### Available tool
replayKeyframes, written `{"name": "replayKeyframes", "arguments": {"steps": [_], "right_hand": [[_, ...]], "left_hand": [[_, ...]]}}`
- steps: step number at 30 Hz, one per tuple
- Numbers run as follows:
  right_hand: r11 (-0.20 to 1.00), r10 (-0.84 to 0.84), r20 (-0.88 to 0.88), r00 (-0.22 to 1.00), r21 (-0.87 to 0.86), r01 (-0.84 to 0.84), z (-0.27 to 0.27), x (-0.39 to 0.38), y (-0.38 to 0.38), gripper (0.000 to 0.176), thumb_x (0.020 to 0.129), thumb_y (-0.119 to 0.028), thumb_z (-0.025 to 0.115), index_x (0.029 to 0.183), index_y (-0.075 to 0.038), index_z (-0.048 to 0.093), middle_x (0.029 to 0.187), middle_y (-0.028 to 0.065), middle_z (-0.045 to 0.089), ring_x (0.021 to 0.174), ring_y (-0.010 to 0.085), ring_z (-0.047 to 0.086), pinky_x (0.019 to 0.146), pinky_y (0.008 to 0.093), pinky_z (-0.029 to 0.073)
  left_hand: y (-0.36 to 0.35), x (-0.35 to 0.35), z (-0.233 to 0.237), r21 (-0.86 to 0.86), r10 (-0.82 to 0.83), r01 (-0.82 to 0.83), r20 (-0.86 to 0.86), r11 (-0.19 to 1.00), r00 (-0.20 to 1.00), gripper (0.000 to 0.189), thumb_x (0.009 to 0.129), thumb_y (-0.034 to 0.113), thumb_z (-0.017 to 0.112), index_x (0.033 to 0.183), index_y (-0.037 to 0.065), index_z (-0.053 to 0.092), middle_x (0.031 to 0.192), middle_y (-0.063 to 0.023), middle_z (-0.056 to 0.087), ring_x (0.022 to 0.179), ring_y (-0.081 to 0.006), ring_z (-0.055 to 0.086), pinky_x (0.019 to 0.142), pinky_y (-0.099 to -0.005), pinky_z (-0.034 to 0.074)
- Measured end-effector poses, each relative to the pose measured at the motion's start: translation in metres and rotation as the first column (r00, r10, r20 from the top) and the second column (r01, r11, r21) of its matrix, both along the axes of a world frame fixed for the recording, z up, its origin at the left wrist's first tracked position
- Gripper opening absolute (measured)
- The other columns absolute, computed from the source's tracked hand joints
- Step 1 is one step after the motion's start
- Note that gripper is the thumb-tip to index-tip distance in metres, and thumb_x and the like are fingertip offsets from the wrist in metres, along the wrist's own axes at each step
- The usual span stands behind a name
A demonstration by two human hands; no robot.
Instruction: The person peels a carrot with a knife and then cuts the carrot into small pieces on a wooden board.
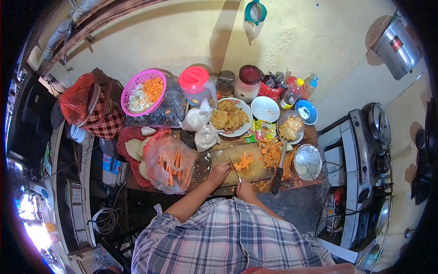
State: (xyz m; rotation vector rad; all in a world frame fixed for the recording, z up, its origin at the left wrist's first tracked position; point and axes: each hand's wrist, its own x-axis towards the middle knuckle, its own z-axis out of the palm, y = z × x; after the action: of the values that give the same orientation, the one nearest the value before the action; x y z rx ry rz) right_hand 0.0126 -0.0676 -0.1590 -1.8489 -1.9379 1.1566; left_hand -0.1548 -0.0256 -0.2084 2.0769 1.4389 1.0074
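My right hand (pixel 246 190) is closed around the handle of a knife (pixel 234 169), whose blade points away from me over a wooden cutting board (pixel 220 156). Just left of the blade, my left hand (pixel 220 173) rests on the board with its fingers curled together; what they hold, if anything, is hidden. Cut carrot sticks (pixel 245 161) lie on the board to the right of the blade. Beyond them is a heap of orange carrot peelings (pixel 272 155). A clear plastic bag (pixel 157 170) holding carrots sits left of my left hand.
Behind the board are a plate of fried fritters (pixel 229 115), a white bowl (pixel 265 109) and bags of white powder (pixel 206 138). A ladle (pixel 279 171) and metal bowl (pixel 307 162) stand right. A pink basket (pixel 144 92) holds shredded vegetables. A stove (pixel 360 173) stands far right.
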Motion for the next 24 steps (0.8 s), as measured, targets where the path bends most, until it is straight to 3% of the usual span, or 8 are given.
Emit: {"name": "replayKeyframes", "arguments": {"steps": [10,24], "right_hand": [[1.000,0.011,0.022,1.000,0.006,-0.012,-0.005,-0.003,0.003,0.024,0.088,-0.017,0.048,0.092,0.006,0.048,0.076,0.0325,0.058,0.074,0.0490,0.058,0.065,0.0536,0.045],[0.998,0.064,0.054,0.996,-0.017,-0.063,-0.036,-0.003,0.011,0.026,0.089,-0.018,0.044,0.093,0.007,0.047,0.078,0.0333,0.059,0.075,0.0489,0.059,0.068,0.0545,0.046]], "left_hand": [[0.001,-0.001,0.000,-0.046,-0.027,0.027,0.002,0.999,1.000,0.012,0.075,0.005,0.064,0.085,-0.003,0.062,0.094,-0.0163,0.062,0.089,-0.0336,0.060,0.079,-0.0370,0.049],[0.001,0.001,0.004,0.013,-0.003,0.002,0.028,1.000,1.000,0.010,0.075,0.008,0.064,0.080,-0.001,0.062,0.089,-0.0138,0.060,0.084,-0.0314,0.059,0.073,-0.0374,0.049]]}}
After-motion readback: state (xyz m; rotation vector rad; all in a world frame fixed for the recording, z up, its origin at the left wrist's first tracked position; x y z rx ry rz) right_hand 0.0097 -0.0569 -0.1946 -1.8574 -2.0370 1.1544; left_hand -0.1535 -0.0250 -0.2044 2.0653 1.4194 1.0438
